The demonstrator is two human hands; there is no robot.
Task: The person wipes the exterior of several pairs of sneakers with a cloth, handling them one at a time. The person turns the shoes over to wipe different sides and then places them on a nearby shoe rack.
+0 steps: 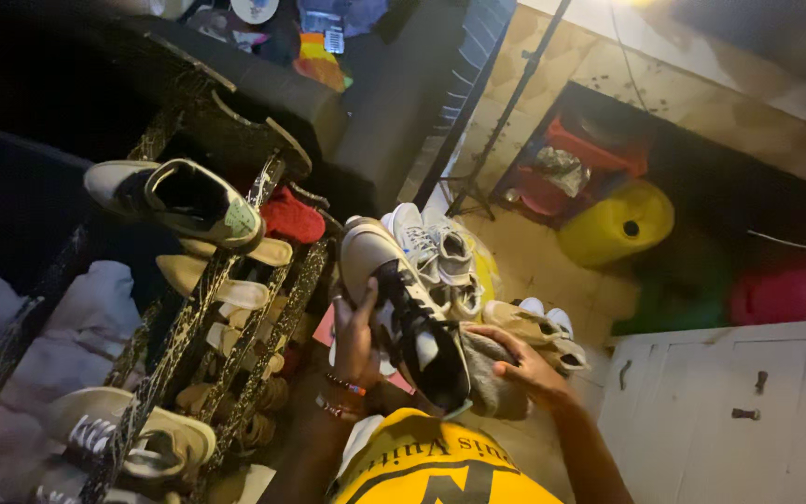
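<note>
- Nearest the camera: a yellow shirt, both arms reaching out from it.
- Left hand wraps its fingers round the side of 1 dark-and-cream sneaker, its long axis running from near the chest away to the toe.
- Right hand, fingers curled, presses a grey cloth against the sneaker's heel end.
- Shoe rack just left; white sneakers on the floor beyond.

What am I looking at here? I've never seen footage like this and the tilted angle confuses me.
There is one picture, from a camera worn on a person's head, looking down at their own bare hands. The left hand holds a black and white sneaker up by its side. The right hand presses a grey cloth against it. To the left stands a shoe rack filled with shoes; more sneakers lie on the floor, and a yellow jug sits farther off.
</note>
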